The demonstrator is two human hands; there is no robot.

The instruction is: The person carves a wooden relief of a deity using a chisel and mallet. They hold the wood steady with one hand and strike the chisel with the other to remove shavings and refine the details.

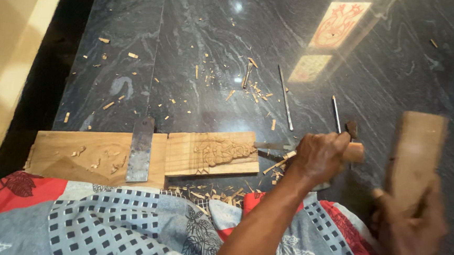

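My left hand (319, 158) grips a chisel (274, 146) with a wooden handle. The chisel's blade points left and its tip sits at the right end of a carved wood panel (212, 154). My right hand (412, 233) holds a rectangular wooden mallet block (414, 154), raised and blurred, to the right of the chisel handle. The panel bears a relief carving and lies against a longer plain plank (86, 155). A flat metal bar (140, 149) lies across the joint between the two.
Two slim chisels (285, 97) (336, 113) lie on the dark stone floor (200, 47) beyond the panel, among scattered wood chips (250, 87). A patterned red, grey and blue cloth (126, 226) covers my lap. A pale wall (6, 51) runs along the left.
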